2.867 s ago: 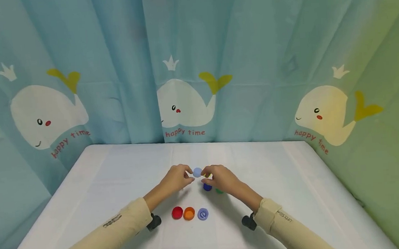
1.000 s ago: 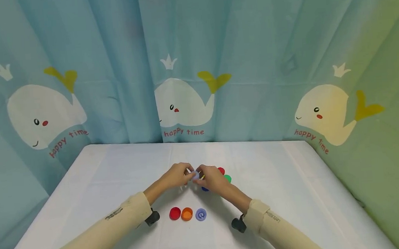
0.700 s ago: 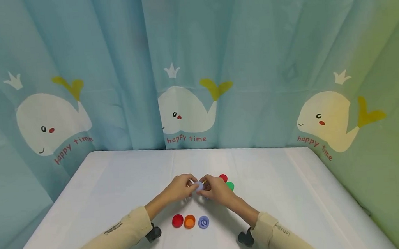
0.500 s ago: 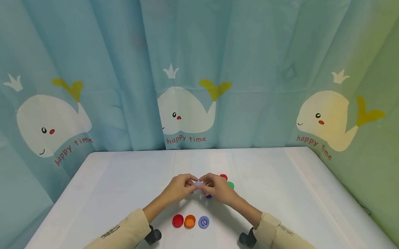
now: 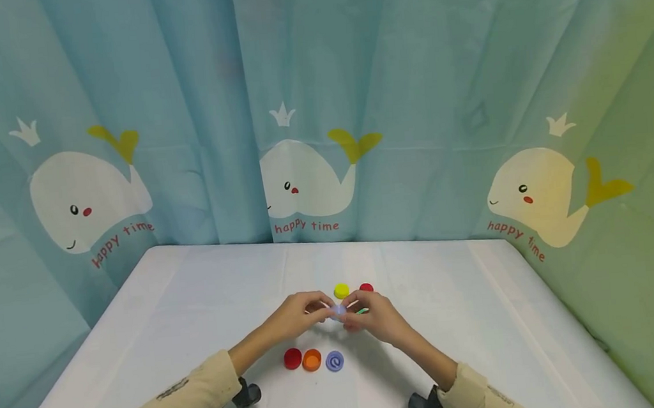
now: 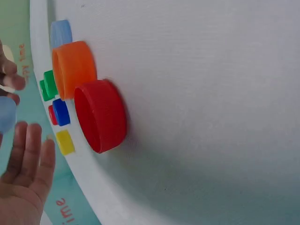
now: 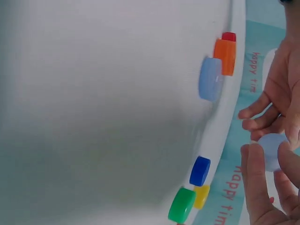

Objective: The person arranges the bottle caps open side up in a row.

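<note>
A light blue bottle cap (image 5: 337, 312) is held between both hands, raised over the table. My left hand (image 5: 295, 315) pinches its left side, and my right hand (image 5: 377, 315) pinches its right side. The right wrist view shows the cap's round face (image 7: 271, 151) between thumbs and fingers, while the left wrist view cuts it off at the edge. Beyond the hands sit a yellow cap (image 5: 341, 290) and a red cap (image 5: 366, 288). A green cap (image 7: 182, 205) and a dark blue cap (image 7: 200, 171) are mostly hidden behind my right hand in the head view.
Closer to the body, a red cap (image 5: 292, 358), an orange cap (image 5: 312, 359) and another light blue cap (image 5: 334, 361) form a row, the orange one open side up. A white cloth covers the table (image 5: 223, 276). A blue-green curtain (image 5: 411, 95) with whales hangs behind it.
Both hands have come together on the light blue cap and shifted slightly right and nearer the body with it. The yellow cap has come into view; my right hand now hides the dark blue one.
</note>
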Motion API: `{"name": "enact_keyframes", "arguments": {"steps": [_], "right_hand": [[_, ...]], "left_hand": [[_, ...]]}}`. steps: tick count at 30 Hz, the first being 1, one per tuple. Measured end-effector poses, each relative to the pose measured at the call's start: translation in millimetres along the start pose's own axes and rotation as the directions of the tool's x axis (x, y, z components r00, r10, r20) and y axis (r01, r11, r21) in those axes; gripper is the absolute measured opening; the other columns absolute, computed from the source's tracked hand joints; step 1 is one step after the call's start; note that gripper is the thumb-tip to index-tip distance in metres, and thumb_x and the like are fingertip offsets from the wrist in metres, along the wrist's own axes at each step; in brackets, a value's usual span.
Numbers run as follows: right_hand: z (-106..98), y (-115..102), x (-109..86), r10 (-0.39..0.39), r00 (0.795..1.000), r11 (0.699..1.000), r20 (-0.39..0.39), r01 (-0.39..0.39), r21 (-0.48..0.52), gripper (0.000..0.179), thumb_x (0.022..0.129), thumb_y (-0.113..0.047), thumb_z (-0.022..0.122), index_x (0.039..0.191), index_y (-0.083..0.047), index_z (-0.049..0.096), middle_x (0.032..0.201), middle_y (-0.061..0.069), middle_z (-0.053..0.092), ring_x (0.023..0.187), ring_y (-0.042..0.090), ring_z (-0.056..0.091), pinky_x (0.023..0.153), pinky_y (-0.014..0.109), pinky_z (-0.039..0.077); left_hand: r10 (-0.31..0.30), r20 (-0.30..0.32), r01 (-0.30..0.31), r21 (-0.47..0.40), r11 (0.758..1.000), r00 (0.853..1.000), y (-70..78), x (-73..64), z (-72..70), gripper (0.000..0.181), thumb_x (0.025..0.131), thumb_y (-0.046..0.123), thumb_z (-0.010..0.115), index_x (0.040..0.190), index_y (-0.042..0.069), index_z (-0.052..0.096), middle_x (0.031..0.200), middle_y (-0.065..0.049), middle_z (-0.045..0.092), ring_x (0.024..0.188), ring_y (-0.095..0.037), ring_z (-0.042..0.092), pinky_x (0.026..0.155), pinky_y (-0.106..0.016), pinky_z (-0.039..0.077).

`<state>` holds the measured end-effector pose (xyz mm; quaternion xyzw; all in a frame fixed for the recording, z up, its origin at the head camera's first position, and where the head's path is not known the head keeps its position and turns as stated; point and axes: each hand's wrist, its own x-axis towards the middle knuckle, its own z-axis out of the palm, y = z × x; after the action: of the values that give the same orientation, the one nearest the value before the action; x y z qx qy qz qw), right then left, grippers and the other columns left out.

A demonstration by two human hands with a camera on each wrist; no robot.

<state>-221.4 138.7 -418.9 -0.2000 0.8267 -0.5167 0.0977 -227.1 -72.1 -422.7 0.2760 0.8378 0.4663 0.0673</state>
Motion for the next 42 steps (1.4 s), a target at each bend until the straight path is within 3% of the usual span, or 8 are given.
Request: {"name": "enact_keyframes", "arguments": {"steps": [7,13,19,24,28,31,36,42], "right_hand": [[-4.4,1.6,-13.8,-0.115,0.993,0.973,0.021,0.117,-0.199,0.014,0.082,-0.011,0.073,0.091,-0.006,0.064,0.082,-0.002,0.064,0.072,0.01,0.064,0.066,0.023,0.053],[-10.6,3.0,-22.0,-0.169,0.984,0.949,0.061,0.179,-0.258,0.007,0.083,-0.009,0.072,0.088,-0.011,0.067,0.084,-0.007,0.065,0.078,0.006,0.063,0.072,0.021,0.052],[-13.7,5.7,-28.6,-0.199,0.97,0.889,0.137,0.238,-0.391,0.007,0.082,-0.007,0.073,0.082,-0.012,0.069,0.078,-0.012,0.063,0.071,0.001,0.059,0.067,0.018,0.051],[-14.0,5.4,-33.4,-0.184,0.96,0.821,0.213,0.269,-0.503,0.007,0.079,-0.003,0.074,0.082,-0.009,0.073,0.076,-0.011,0.063,0.07,-0.001,0.056,0.064,0.016,0.049],[-11.1,4.4,-37.1,-0.182,0.948,0.784,0.26,0.3,-0.543,0.009,0.076,0.0,0.076,0.082,-0.007,0.074,0.077,-0.009,0.063,0.071,-0.001,0.055,0.063,0.014,0.048],[-9.3,5.6,-39.6,-0.177,0.946,0.78,0.273,0.304,-0.548,0.009,0.076,0.0,0.076,0.08,-0.007,0.074,0.077,-0.008,0.063,0.072,-0.001,0.056,0.063,0.013,0.047],[-8.5,10.0,-41.2,-0.179,0.943,0.79,0.281,0.308,-0.53,0.008,0.076,0.0,0.076,0.079,-0.007,0.074,0.077,-0.007,0.064,0.073,-0.001,0.057,0.063,0.013,0.048],[-7.4,14.2,-41.7,-0.209,0.927,0.794,0.311,0.346,-0.5,0.006,0.077,-0.002,0.075,0.082,-0.006,0.075,0.08,-0.006,0.066,0.077,0.0,0.059,0.067,0.015,0.048]], "left_hand": [[0.06,0.049,-0.06,0.011,0.998,0.997,5.5,-1.2,3.9,0.008,0.088,0.02,0.068,0.094,0.014,0.069,0.086,0.01,0.066,0.083,-0.008,0.06,0.079,-0.025,0.049],[0.112,0.082,-0.118,0.08,0.99,0.99,10.3,-1.7,10.5,0.003,0.088,0.013,0.068,0.09,0.013,0.07,0.086,0.014,0.063,0.084,-0.004,0.057,0.08,-0.026,0.05],[0.092,0.178,-0.124,0.177,0.976,0.98,13.8,-3.7,14.9,0.015,0.091,0.009,0.058,0.096,0.015,0.071,0.093,0.012,0.063,0.091,-0.003,0.057,0.085,-0.029,0.048],[0.086,0.301,-0.165,0.25,0.954,0.95,15.0,-5.0,14.9,0.034,0.086,0.0,0.048,0.105,0.013,0.073,0.106,0.01,0.066,0.105,-0.005,0.057,0.091,-0.027,0.044],[0.099,0.388,-0.225,0.294,0.929,0.916,16.1,-6.8,17.4,0.035,0.084,-0.002,0.05,0.108,0.011,0.072,0.11,0.006,0.065,0.109,-0.006,0.056,0.093,-0.026,0.042],[0.096,0.419,-0.234,0.292,0.927,0.903,16.3,-8.7,20.7,0.035,0.083,-0.001,0.051,0.108,0.01,0.072,0.11,0.006,0.065,0.108,-0.005,0.056,0.091,-0.024,0.043],[0.089,0.429,-0.228,0.284,0.931,0.899,15.4,-9.2,24.5,0.034,0.084,0.0,0.051,0.107,0.011,0.073,0.109,0.007,0.066,0.104,-0.003,0.057,0.084,-0.02,0.044],[0.04,0.462,-0.208,0.318,0.925,0.886,17.9,-9.4,24.6,0.029,0.087,0.005,0.055,0.109,0.014,0.072,0.108,0.011,0.066,0.084,0.002,0.054,0.076,-0.017,0.043]]}}
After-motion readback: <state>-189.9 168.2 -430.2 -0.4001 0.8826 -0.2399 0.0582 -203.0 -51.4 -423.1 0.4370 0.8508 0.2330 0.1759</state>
